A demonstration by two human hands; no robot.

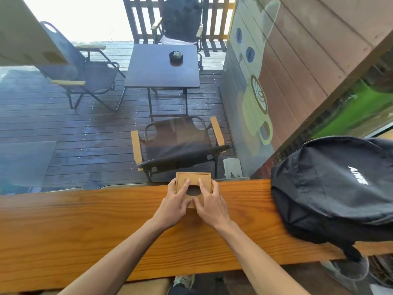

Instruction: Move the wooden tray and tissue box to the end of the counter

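Note:
A square wooden tissue box (193, 180) with a round dark opening in its lid stands on the long wooden counter (85, 222), near the far edge by the window. My left hand (177, 201) grips its left side, fingers spread over the lid. My right hand (209, 203) grips its right side in the same way. Both thumbs meet at the box's near face. I can make out no separate wooden tray; the hands hide the base of the box.
A black backpack (340, 188) lies on the counter at the right, overhanging the near edge. Behind the glass are a deck with folding chairs (178, 145) and a dark table (163, 67). The counter's left stretch shows bare wood.

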